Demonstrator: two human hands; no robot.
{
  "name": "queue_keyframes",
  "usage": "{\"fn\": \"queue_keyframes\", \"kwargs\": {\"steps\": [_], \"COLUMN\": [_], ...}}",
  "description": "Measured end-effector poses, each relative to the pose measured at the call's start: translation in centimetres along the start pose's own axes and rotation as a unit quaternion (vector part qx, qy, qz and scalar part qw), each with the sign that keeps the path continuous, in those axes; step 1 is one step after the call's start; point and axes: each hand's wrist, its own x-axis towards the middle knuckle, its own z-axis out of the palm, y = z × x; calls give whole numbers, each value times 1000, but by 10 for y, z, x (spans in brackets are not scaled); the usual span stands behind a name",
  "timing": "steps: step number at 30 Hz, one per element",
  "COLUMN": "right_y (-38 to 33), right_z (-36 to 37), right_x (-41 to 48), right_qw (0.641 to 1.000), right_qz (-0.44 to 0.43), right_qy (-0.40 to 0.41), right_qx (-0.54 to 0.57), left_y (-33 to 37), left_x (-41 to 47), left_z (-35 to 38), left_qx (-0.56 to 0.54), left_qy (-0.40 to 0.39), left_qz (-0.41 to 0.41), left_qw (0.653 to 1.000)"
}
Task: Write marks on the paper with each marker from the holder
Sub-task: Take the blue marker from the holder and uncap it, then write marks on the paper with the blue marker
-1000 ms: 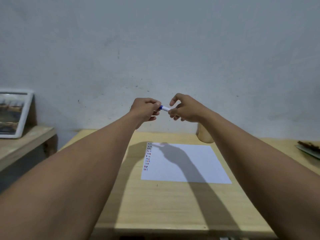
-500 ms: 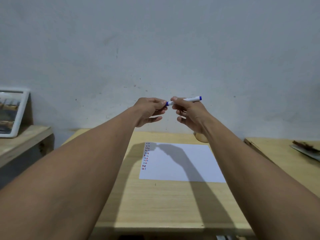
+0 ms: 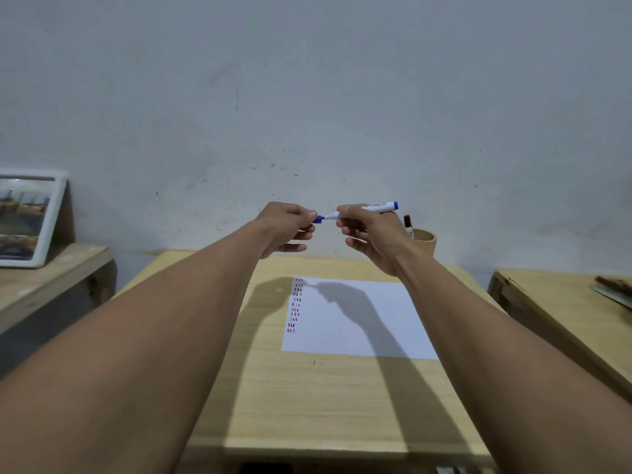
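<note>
Both hands are up above the wooden table (image 3: 307, 398). The right hand (image 3: 372, 234) grips the blue marker (image 3: 371, 209) by its white barrel; the left hand (image 3: 285, 227) pinches the blue cap (image 3: 318, 219) at its tip. Below lies the paper (image 3: 359, 323) with its marks (image 3: 295, 306) down the left edge; the wooden holder (image 3: 425, 241), behind the right wrist, holds another marker (image 3: 407, 226).

marker (image 3: 372, 209) label print, too small to read

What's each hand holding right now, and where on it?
Right hand grips the blue marker around its barrel. Left hand pinches the blue cap at the marker's tip end.
</note>
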Motion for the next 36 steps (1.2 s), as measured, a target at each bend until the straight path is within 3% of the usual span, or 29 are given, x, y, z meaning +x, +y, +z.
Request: {"fn": "queue_keyframes", "kwargs": {"steps": [4, 11, 18, 28, 33, 36], "right_y": [13, 31, 44, 47, 47, 51], "right_z": [6, 13, 22, 28, 30, 33], "right_x": [1, 3, 3, -2, -14, -23], "right_qw": [1000, 996, 991, 987, 979, 974], "right_qz": [13, 18, 23, 14, 1, 2], "right_qy": [-10, -9, -8, -8, -5, 0], "right_qx": [-18, -85, -132, -160, -202, -228], "left_y": [-26, -80, -127, -134, -139, -146], "left_x": [5, -1, -9, -24, -51, -71], "left_z": [-11, -28, -15, -7, -8, -4], "left_qx": [74, 239, 259, 374, 466, 480], "left_qy": [69, 167, 137, 130, 149, 134], "left_qz": [14, 44, 26, 43, 73, 66], "left_qw": [995, 955, 956, 917, 869, 865]}}
